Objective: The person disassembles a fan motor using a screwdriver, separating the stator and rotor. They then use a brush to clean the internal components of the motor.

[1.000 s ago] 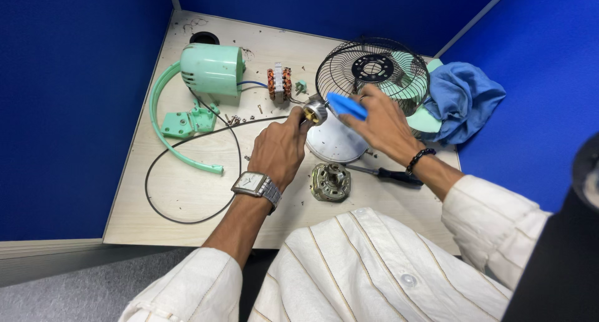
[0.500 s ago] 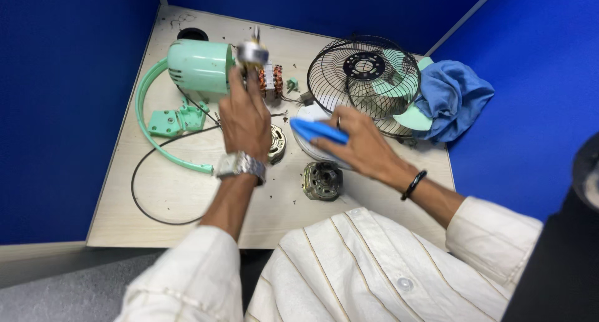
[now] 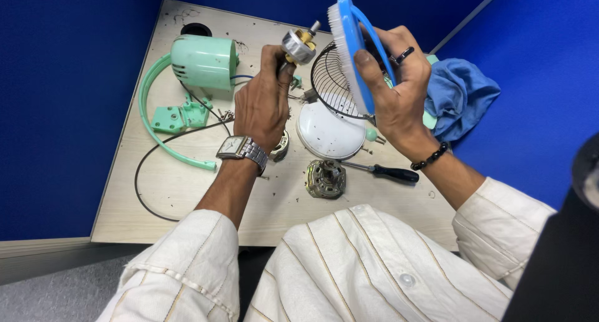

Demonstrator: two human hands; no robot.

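Both hands raised over a desk strewn with fan parts.

The left hand [image 3: 261, 107] grips a small metal rotor with a brass shaft [image 3: 299, 45], lifted up; just right of it, the right hand [image 3: 396, 88] holds a blue scrub brush [image 3: 349, 44] on edge, white bristles facing the rotor. Behind the right hand stands a black wire fan guard [image 3: 331, 88]; below it lie a white round cover [image 3: 329, 133] and a black-handled screwdriver [image 3: 390, 172]. Left of the left hand sits a mint-green motor housing [image 3: 203, 61].
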